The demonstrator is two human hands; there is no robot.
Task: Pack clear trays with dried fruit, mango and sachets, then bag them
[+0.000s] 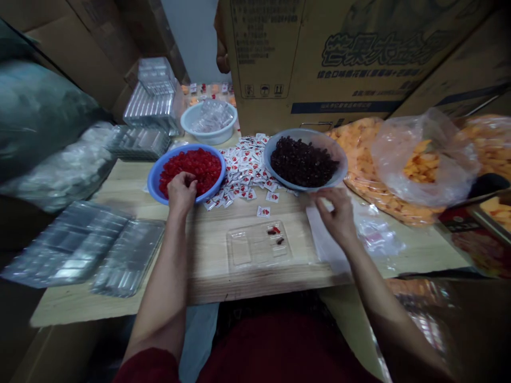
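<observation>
My left hand (pixel 181 192) reaches over the near side of a blue bowl (pixel 150 183) heaped with glossy red pieces (pixel 203 165). Its fingers are curled and closed down at the red pieces; the fingertips are partly hidden. My right hand (pixel 337 213) is just in front of a pale blue bowl (pixel 305 187) of dark, shiny pieces (pixel 301 159). Motion smears its fingertips, so I cannot make out what they hold. Between my forearms lies a clear plastic tray (pixel 241 250) with divided compartments. A few small red and dark pieces (pixel 280 241) rest in its right part.
Small printed sachets (pixel 247 165) are strewn between the bowls. Clear trays (pixel 128 255) are stacked at left, near a white-blue bowl (pixel 187 125) of clear packets. Bags of orange pieces (pixel 361 154) sit at right, and a large carton (pixel 275 64) stands behind.
</observation>
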